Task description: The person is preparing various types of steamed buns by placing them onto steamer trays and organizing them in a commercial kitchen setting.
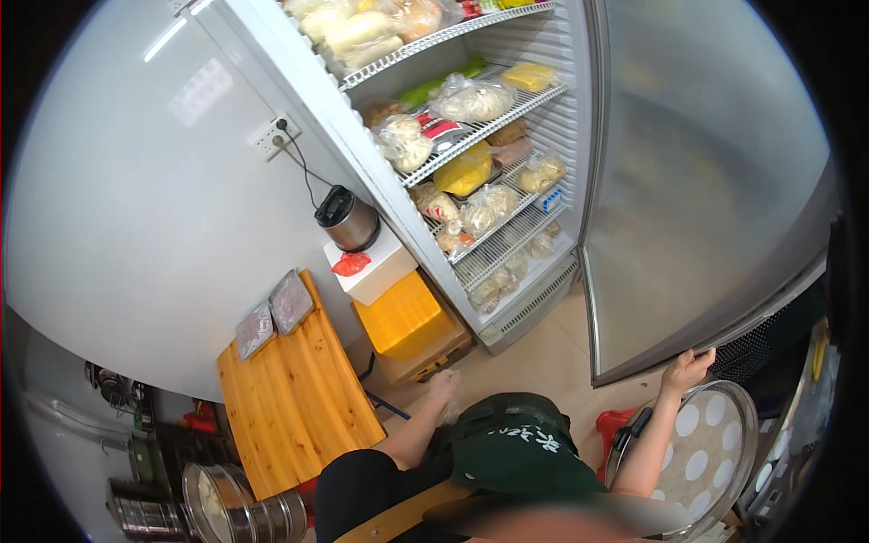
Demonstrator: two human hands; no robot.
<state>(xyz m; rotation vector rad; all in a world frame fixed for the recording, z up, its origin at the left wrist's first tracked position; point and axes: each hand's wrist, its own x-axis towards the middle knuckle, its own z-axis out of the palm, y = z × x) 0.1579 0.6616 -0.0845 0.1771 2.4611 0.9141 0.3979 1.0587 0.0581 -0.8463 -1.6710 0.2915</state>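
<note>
The tall fridge stands with its glass door (701,181) swung wide to the right. My right hand (688,369) is at the door's near edge, its fingers curled against the frame. In front of my dark green apron (520,448), my left hand (444,384) is closed, with thin clear plastic around it and hanging by the wrist. What its fingers hold, if anything, is hidden. Wire shelves (434,172) in the fridge carry several clear bags of pale food, a bag of yellow food (463,170) and a yellow packet (529,76).
A wooden table (299,407) at left bears two wrapped flat packs (290,301). Beside the fridge, a steel-and-black appliance (348,220) sits on a white box (385,262) above a yellow crate (403,317). A round tray with white discs (715,443) and a red stool (613,434) are at right.
</note>
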